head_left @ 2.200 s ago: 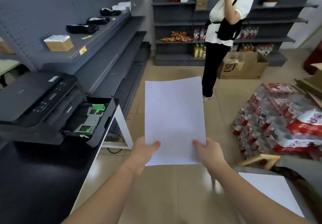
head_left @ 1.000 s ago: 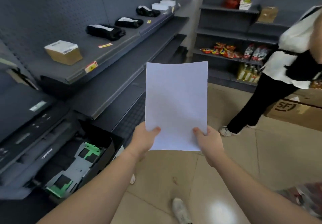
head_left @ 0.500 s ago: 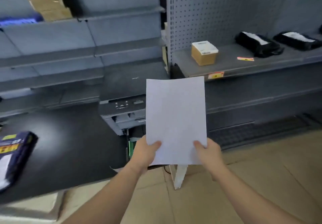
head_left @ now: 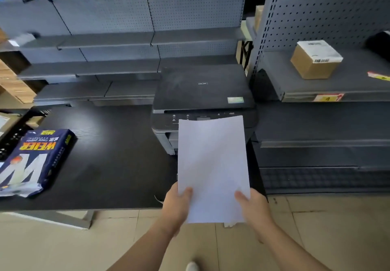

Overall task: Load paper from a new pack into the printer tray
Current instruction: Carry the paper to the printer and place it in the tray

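Note:
I hold a white stack of paper (head_left: 213, 165) upright in front of me by its near corners. My left hand (head_left: 177, 205) grips the lower left corner and my right hand (head_left: 253, 209) grips the lower right. Straight ahead the black printer (head_left: 202, 89) sits on the black table (head_left: 109, 161). The sheets cover the printer's front and hide its tray. At the table's left lies the opened blue paper pack (head_left: 31, 161), torn at its near end.
Grey shelving stands behind the table and to the right. A small cardboard box (head_left: 314, 59) rests on the right shelf. Black racks (head_left: 14, 131) sit at the far left. Tan tiled floor (head_left: 63, 245) is below me, with my shoe tip showing.
My view has swung left until I face the printer head on, closer than before. The paper stays held in both hands, now over the printer's front. The other person has left the view.

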The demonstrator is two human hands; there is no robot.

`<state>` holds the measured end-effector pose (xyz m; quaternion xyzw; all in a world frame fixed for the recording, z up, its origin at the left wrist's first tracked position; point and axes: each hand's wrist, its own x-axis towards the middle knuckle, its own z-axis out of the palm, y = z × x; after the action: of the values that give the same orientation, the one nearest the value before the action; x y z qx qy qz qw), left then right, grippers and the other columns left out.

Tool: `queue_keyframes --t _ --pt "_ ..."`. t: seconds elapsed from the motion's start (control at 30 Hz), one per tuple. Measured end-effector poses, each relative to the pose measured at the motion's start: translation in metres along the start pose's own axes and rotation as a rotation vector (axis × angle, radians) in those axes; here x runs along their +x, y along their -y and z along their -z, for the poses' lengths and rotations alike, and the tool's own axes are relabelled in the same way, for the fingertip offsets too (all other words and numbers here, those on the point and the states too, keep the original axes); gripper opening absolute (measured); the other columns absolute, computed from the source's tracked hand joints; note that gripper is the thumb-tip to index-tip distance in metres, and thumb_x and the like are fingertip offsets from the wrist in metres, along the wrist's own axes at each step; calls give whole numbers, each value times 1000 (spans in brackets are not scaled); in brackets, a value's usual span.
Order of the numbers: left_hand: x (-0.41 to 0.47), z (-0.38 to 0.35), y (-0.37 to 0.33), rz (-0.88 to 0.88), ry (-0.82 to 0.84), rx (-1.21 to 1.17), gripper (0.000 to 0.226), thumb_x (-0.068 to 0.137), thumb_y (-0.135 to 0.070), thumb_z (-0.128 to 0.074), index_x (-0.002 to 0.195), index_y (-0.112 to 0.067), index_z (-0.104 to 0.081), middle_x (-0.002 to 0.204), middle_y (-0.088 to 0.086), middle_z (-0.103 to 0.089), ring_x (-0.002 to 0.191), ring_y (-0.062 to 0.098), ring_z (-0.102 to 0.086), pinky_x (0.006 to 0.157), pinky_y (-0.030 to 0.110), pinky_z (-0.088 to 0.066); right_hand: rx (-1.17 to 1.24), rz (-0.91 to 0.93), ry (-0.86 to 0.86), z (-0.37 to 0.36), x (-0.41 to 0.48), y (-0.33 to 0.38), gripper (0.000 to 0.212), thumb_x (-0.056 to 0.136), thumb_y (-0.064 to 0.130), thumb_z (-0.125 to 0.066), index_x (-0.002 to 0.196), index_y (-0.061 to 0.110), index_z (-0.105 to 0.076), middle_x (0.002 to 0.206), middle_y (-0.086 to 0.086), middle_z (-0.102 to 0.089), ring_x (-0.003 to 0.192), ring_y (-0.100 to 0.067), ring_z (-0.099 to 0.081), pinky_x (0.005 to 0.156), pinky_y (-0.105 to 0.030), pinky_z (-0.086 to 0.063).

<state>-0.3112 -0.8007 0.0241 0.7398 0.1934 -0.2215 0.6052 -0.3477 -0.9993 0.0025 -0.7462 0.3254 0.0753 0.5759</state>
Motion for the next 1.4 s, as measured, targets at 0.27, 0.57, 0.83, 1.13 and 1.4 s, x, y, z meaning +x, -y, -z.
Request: queue_keyframes --t 0.27,0.57,0.83,1.13,1.4 --pt "21 -12 54 154 10 56 25 96 -14 -51 118 -18 -63 105 0 -73 95 20 -70 87 42 -57 -104 -197 -6 -13 9 -54 14 91 16 -60 97 12 -72 89 -3 -73 81 -21 -67 69 -31 -52" --pt "48 -8 47 208 -38 82 18 96 -11 -51 114 -15 -49 102 0 -63 87 13 -61 61 27 -46 -92 -362 75 -22 42 -47 7 93 17 -59 93 18 -66 87 -1 -69 77 -18 -63 58 -23 -44" --pt "83 -7 36 272 -39 80 23 95 -12 -46 116 -13 -55 106 3 -66 94 21 -65 75 36 -56 -63 -404 171 -27 80 -40 23 94 20 -62 113 10 -69 103 -3 -72 95 -25 -67 88 -38 -53" --pt "121 -11 34 283 -33 50 20 95 -14 -48 112 -16 -58 107 6 -69 96 27 -68 81 41 -59 -82 -383 150 -34 119 -33 20 93 21 -64 108 10 -70 95 -4 -72 91 -26 -68 81 -35 -53" --pt "149 -18 27 232 -57 27 19 96 -12 -46 112 -15 -56 103 1 -68 80 14 -66 55 24 -50 -94 -367 162 -41 152 -27 25 92 23 -65 112 9 -70 104 -7 -72 97 -28 -67 90 -38 -53"
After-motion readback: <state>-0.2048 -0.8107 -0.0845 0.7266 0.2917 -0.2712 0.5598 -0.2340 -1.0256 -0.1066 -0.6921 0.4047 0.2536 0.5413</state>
